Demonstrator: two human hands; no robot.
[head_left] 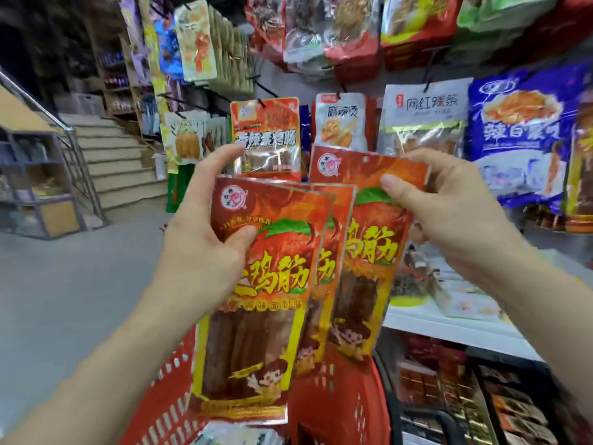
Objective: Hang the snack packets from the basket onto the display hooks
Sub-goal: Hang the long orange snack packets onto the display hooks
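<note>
Snack packets [266, 284] (3, fanned) above basket [163, 409]

A red slotted plastic basket [346, 406] is sitting low in front, its contents too blurred to tell. To its right, a white shelf [449, 332] is carrying pale flat packets [465, 300] near its front edge. Black wire display hooks [264, 87] are holding hanging snack bags [266, 136].

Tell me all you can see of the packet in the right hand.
The packet is glossy red-orange plastic with a hang hole at the top, yellow characters and a clear window showing brown strips. It is held nearly upright. The right hand pinches its top right corner, thumb in front. Its left edge overlaps the other packets, which the left hand grips; its foot hangs above the basket.
</note>
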